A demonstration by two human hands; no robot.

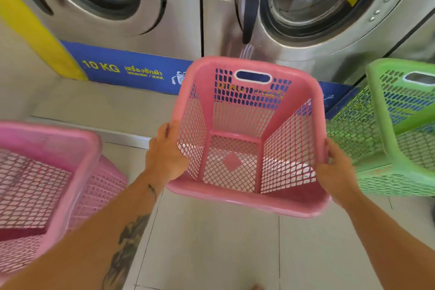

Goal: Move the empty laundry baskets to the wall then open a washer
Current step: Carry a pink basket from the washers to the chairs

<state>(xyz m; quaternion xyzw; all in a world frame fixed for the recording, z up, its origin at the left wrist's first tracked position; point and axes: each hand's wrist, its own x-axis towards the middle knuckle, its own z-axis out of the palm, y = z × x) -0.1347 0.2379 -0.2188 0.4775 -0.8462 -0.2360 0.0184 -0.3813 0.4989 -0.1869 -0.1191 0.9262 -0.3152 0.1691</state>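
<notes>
Three laundry baskets, pink basket [247, 125] gripped by left hand [164, 155] and right hand [336, 167], two washers

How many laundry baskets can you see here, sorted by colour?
Pink baskets: 2, one held in both hands and one on the left
Green baskets: 1, on the right
Total: 3

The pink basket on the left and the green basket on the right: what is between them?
In the head view, another pink basket, empty, gripped by both hands: left, right.
</notes>
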